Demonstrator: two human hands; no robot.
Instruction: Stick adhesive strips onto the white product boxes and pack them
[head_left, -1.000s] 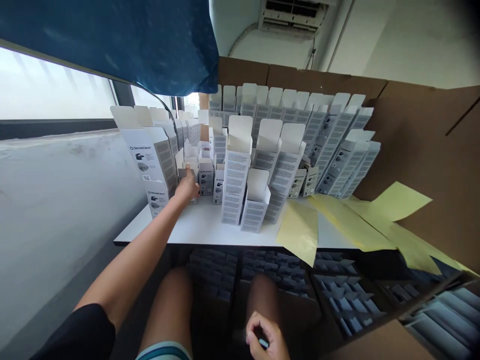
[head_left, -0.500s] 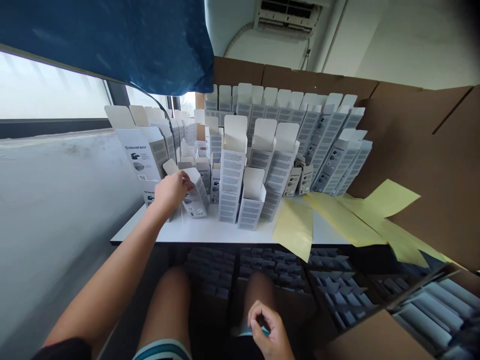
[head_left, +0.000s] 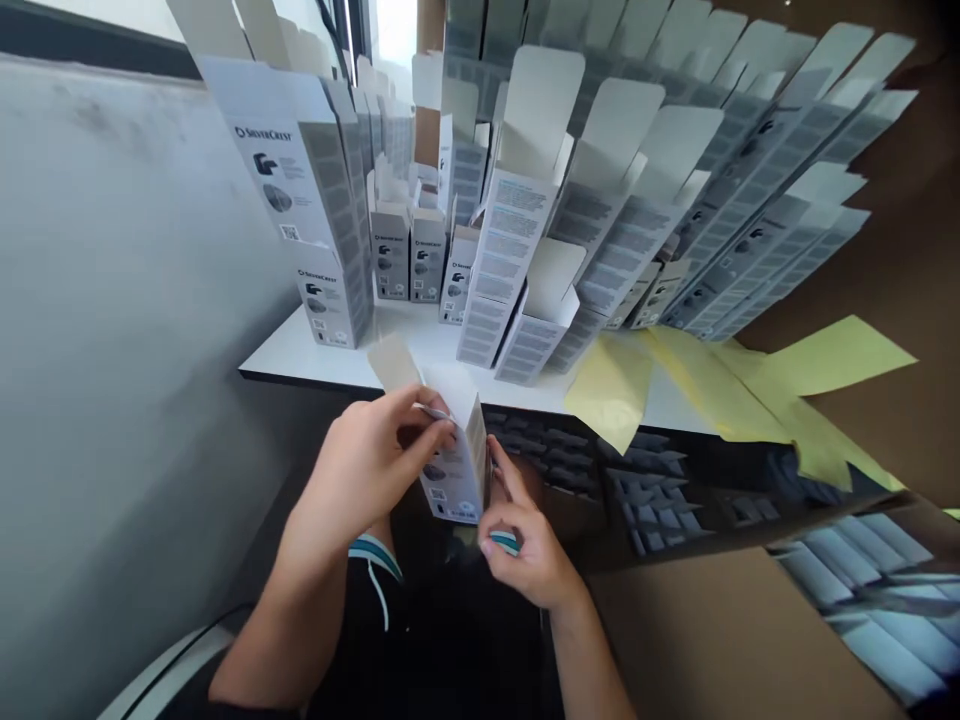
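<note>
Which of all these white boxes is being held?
The nearest box, in front of the table edge: the left hand pinches it, while the boxes behind stand untouched.

Reads "SILVERCREST" on two stacked white-and-grey cardboard boxes (head_left: 279,170) at upper left and on grey-fronted cardboard cartons (head_left: 427,258) at upper centre; shows illegible print on the white open-flapped box (head_left: 451,492), lower centre.

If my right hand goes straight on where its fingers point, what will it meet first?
Most likely the box held by the left hand; whether the right hand already touches it is unclear.
</note>
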